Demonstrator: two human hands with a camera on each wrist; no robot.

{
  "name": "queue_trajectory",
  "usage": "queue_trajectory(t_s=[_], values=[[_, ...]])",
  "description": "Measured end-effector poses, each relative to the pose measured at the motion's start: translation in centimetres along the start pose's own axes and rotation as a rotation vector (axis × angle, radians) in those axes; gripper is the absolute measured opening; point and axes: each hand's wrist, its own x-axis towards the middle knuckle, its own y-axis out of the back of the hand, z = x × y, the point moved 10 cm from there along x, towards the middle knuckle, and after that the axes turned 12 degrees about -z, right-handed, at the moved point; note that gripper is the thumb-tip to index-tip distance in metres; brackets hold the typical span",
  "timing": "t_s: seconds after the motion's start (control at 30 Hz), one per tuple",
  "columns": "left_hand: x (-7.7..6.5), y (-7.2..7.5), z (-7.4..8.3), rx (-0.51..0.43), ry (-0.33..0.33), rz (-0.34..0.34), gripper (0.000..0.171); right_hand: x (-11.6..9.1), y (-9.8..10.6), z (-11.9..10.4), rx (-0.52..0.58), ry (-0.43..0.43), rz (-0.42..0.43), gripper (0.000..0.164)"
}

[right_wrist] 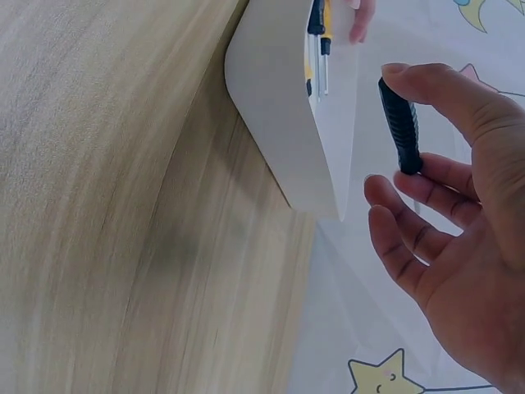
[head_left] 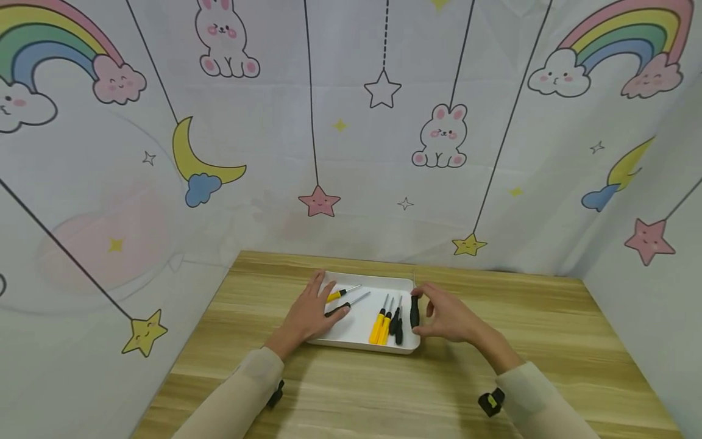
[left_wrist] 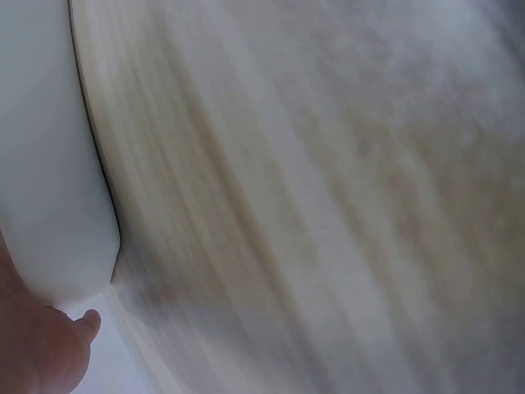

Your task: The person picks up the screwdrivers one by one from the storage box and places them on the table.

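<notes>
Closest to me are two pale sleeves, the left sleeve [head_left: 236, 396] at the bottom left-centre of the frame, the right sleeve [head_left: 540, 399] at lower right. A small black gadget [head_left: 492, 402] sits by the right cuff. Beyond lies the wooden table [head_left: 351, 390], with a white tray [head_left: 351, 346] just below the middle of the frame. The left hand [head_left: 314, 312] rests spread over the tray's left end, thumb out beside a black screwdriver [head_left: 336, 310] (whether it touches, I can't tell). A yellow-and-black screwdriver [head_left: 336, 296] lies just past that one. Toward the tray's right end, two yellow screwdrivers [head_left: 379, 328] lie beside two dark ones [head_left: 398, 334]. At the right rim, the right hand [head_left: 446, 314] pinches a black-handled screwdriver [head_left: 415, 312] between thumb and fingers, its shaft pointing up the frame. Behind everything hangs a white curtain [head_left: 362, 152] (rabbits, stars, rainbows).
</notes>
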Motion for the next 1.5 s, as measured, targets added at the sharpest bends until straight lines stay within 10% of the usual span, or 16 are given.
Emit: queue_trajectory(t_s=[0.93,1.5], values=[[-0.1,0.2,-0.1,-0.057,-0.009,0.050,0.093,-1.7,0.9,2.1,0.074,0.048,0.086,0.074],[-0.5,0.2,-3.1,-0.581,0.057,0.112,0.075,-2.9,1.5,3.7,0.063,0.000,0.100,0.073]])
